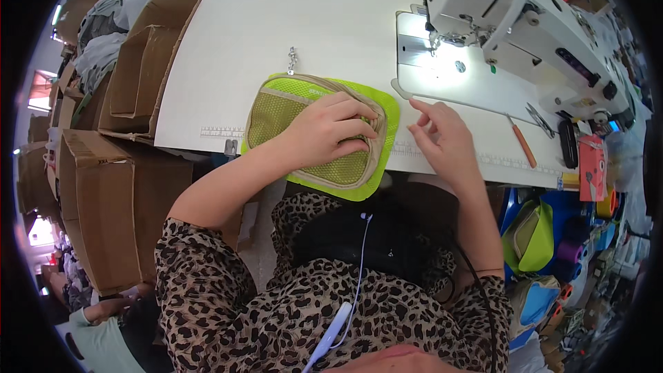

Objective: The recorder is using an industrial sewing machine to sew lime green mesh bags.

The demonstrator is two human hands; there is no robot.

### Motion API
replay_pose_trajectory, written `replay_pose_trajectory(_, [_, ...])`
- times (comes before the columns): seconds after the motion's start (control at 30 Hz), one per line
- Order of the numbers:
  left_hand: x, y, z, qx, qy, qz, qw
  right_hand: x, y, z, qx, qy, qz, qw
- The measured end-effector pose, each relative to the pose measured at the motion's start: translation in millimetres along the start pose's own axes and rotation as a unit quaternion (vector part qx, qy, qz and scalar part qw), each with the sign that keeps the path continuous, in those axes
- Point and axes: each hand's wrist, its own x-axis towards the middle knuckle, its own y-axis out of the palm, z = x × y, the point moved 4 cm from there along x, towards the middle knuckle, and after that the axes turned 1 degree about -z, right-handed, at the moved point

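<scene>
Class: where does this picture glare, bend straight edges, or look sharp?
Head view: a bright patch below the sewing machine washes out part of its plate; head view: the left edge of the white table bends, and corners go black; head view: left hand and right hand look fairly sharp.

A white table [311, 7] bears a pouch [273, 121], scissors [541, 121], sewing machine [552, 38].

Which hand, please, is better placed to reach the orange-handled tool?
Probably the right hand: it looks empty and nearer the tool, while the left hand rests on the green pouch.
</scene>
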Motion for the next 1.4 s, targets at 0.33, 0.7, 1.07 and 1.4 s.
replay_pose_trajectory(0.33, [-15,10,-34,0.126,0.106,-0.076,0.984,-5,28,-12,0.039,-0.006,0.016,0.999])
replay_pose_trajectory(0.7, [-43,-60,-44,0.097,-0.125,-0.260,0.953,-44,17,10,0.506,0.067,0.027,0.859])
replay_pose_trajectory(1.07, [-31,-2,-70,-0.248,-0.208,0.024,0.946,-78,9,33,0.406,0.009,0.107,0.908])
replay_pose_trajectory(1.4, [-35,6,-73,-0.281,-0.239,0.076,0.926,-83,8,33,0.334,0.087,0.118,0.931])
